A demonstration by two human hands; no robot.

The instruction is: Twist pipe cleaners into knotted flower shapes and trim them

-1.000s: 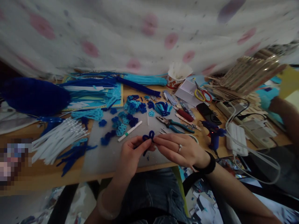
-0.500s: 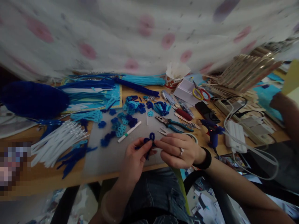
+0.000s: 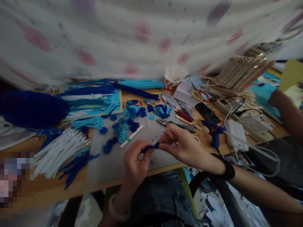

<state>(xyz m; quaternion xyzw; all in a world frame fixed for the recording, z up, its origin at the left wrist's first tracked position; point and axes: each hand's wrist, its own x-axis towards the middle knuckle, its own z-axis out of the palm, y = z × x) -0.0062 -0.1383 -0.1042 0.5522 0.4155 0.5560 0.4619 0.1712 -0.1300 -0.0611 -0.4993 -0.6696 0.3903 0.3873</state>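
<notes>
A dark blue pipe cleaner (image 3: 149,147) is held between my two hands over the grey mat (image 3: 104,171), near the table's front edge. My left hand (image 3: 136,160) is closed on its left part, thumb against the bent forefinger. At the other end, thumb and forefinger of my right hand (image 3: 181,143) pinch it. My fingers hide much of its shape. Beside my left hand lies a white marker with a green band (image 3: 131,136). Light and dark blue pipe-cleaner flowers (image 3: 122,134) are gathered beyond it. Pliers (image 3: 181,126) lie behind my right hand, partly covered by it.
White pipe cleaners (image 3: 55,154) lie at left, near a large dark blue bundle (image 3: 33,108). Scissors (image 3: 200,94), a blue glue gun (image 3: 214,134) and a white adapter with cables (image 3: 236,135) are on the right. Another person's hand (image 3: 280,102) rests at far right.
The standing loop of the dark blue pipe cleaner no longer shows; it now stretches low between my hands. My right hand has turned, its ring out of sight. The view has shifted slightly.
</notes>
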